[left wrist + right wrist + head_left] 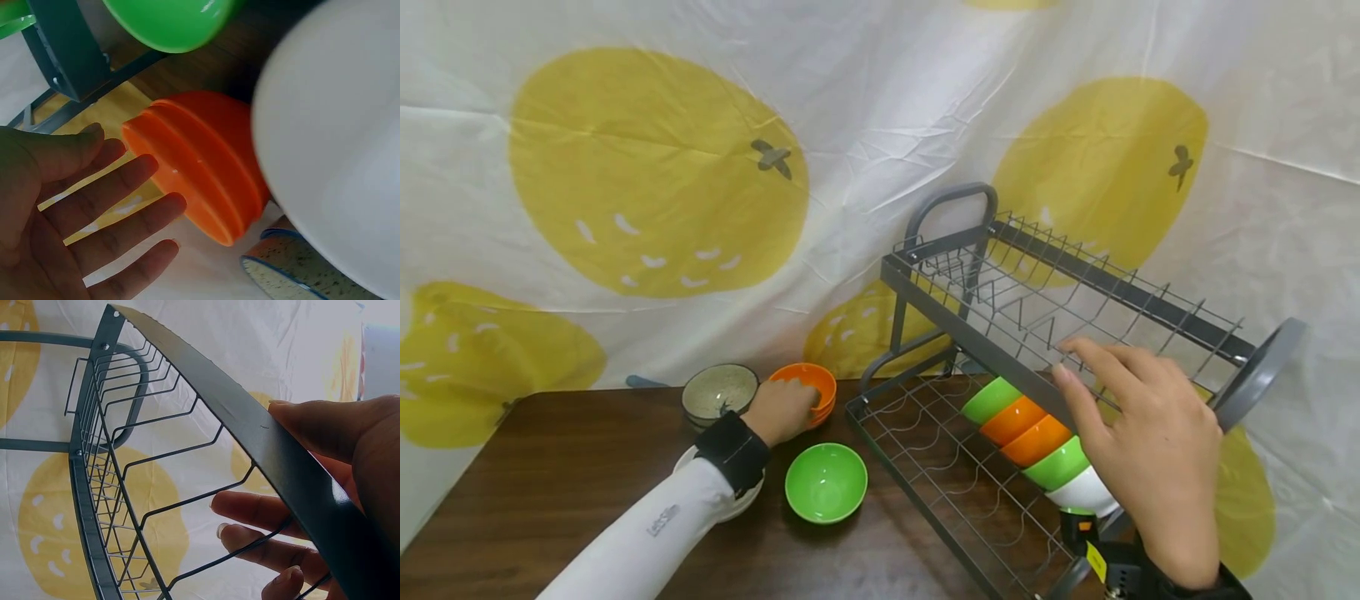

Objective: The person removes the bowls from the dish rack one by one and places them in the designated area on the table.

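My left hand (784, 410) is at a stack of orange bowls (825, 382) near the back of the table. In the left wrist view its fingers are fairly straight and spread beside the rims of the orange bowls (212, 156), holding nothing. A light green bowl (826, 483) stands in front of the stack. My right hand (1150, 442) hovers over the front rail (262, 437) of the grey two-tier dish rack (970, 329). Its thumb and fingers are apart and loosely bent; firm contact with the rail cannot be told.
Green, orange and white bowls (1036, 440) lean in a row on the rack's lower tier. A speckled bowl (718, 390) stands left of the orange stack, and a white bowl (747, 502) lies partly under my left forearm. A lemon-print cloth (865, 167) hangs behind the table.
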Available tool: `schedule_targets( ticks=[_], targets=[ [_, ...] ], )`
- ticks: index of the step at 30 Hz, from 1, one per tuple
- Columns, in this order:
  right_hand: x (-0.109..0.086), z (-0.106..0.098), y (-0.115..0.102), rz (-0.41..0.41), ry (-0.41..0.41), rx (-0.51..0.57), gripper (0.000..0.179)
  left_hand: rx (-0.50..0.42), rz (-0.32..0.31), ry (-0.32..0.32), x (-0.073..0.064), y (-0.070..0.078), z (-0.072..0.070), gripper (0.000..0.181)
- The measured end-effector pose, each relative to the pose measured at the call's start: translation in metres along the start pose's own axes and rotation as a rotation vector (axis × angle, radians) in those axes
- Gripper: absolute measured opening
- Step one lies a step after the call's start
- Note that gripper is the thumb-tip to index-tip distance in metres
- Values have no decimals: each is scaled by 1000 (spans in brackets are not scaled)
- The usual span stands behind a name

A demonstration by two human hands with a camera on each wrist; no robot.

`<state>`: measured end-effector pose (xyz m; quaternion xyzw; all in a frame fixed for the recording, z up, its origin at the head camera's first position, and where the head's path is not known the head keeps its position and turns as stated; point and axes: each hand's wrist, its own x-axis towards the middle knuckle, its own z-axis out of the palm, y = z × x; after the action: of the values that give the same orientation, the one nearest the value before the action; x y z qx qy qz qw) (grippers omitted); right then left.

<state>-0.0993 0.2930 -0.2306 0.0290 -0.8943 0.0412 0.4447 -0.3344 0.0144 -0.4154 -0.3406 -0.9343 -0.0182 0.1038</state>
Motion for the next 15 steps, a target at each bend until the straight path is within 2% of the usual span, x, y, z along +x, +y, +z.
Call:
schedule_targets(
  ticks=[4, 8, 11, 15],
  targets=[
    [0, 0, 1, 2, -3, -7, 30, -12, 28, 63, 4, 7, -8, 14],
    [-1, 0, 1, 4, -1, -8, 30, -41, 62, 116, 11, 23, -20, 13],
    [-1, 0, 1, 7, -2, -6, 30, -72, 83, 117, 16, 38, -28, 12],
    [-1, 1, 0, 10, -4, 2, 30, -102, 121, 105, 24, 59, -32, 10]
  ],
)
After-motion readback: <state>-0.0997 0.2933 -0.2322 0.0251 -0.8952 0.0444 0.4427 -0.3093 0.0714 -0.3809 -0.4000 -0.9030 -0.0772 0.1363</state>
